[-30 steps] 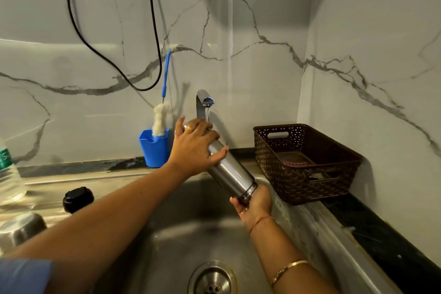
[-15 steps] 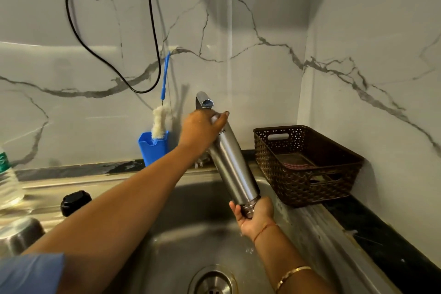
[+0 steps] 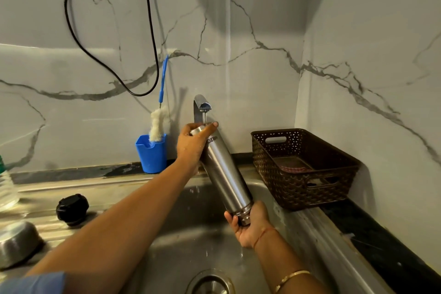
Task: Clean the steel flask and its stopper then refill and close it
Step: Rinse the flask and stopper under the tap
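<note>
Steel flask [image 3: 224, 174]: it is held tilted over the sink [image 3: 191, 234]; the upper end is just under the tap [image 3: 200, 105], and the lower end, which has a stepped ring, points down to the right
Left grip [image 3: 193, 143]: it is wrapped round the upper end of the flask, with the thumb laid across the top
Right grip [image 3: 250, 227]: it is curled under the lower end and cups it from below
Writing: a dark printed logo is on the flask body just beside the left grip; it is partly covered and I cannot read it
Black stopper [image 3: 72, 209]: it lies on the steel tabletop [image 3: 114, 188] left of the sink, well apart from the flask
Steel bowl [image 3: 18, 243]: it is near the stopper, at the left edge
Blue cup [image 3: 151, 154]: it stands against the wall and holds a white brush [image 3: 157, 123] with a blue handle
Brown basket [image 3: 298, 188]: it is right of the sink, with a red checked cloth [image 3: 292, 169] inside
Black cable [image 3: 148, 31]: it hangs in a loop on the marble wall
</note>
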{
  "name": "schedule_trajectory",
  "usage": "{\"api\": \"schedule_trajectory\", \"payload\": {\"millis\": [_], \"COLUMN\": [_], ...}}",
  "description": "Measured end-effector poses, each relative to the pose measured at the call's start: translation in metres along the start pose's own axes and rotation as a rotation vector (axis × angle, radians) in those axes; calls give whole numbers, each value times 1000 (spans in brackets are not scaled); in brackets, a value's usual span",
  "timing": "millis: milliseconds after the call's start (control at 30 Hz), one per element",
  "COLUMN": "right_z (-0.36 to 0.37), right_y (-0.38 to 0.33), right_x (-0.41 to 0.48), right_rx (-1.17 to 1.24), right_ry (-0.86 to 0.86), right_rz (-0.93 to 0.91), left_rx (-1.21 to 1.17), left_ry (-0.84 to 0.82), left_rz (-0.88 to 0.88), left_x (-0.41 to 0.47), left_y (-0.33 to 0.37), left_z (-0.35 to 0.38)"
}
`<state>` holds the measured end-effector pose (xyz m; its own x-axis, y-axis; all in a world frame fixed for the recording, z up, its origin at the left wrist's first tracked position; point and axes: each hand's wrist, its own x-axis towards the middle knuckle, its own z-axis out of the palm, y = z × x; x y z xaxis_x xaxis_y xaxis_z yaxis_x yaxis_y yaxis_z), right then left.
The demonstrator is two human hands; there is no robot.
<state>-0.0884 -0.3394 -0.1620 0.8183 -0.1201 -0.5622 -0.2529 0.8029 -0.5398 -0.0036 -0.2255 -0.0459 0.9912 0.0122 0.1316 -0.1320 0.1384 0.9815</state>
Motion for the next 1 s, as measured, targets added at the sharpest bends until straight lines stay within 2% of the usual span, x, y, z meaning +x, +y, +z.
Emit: {"api": "schedule_trajectory", "payload": {"millis": [133, 267, 300, 467, 600, 700, 800, 900, 1000], "right_z": [-5, -4, -5, -8, -10, -9, -6, -2, -1], "right_y": [3, 7, 6, 5, 5, 4, 3, 3, 4], "right_x": [3, 9, 11, 12, 15, 14, 10, 7, 6], "right_rx": [-9, 46, 58, 91, 101, 42, 5, -42, -87], "right_ry": [-4, 9, 26, 43, 58, 70, 71, 64, 46], "right_rz": [33, 8, -7, -22, -49, -73, -87, -73, -46], "left_rx": [313, 819, 879, 863, 672, 465, 349, 225, 338], "left_ry": [-163, -210, -211, -170, -146, -74, -6, -102, -241], "left_rz": [62, 333, 386, 585, 611, 515, 205, -68, -195], "left_x": [2, -1, -2, -7, -12, -12, -2, 8, 17], "left_y": [14, 28, 29, 21, 12, 4, 3, 4, 8], "left_z": [-5, 0, 3, 12, 11, 8, 1, -15, -30]}}
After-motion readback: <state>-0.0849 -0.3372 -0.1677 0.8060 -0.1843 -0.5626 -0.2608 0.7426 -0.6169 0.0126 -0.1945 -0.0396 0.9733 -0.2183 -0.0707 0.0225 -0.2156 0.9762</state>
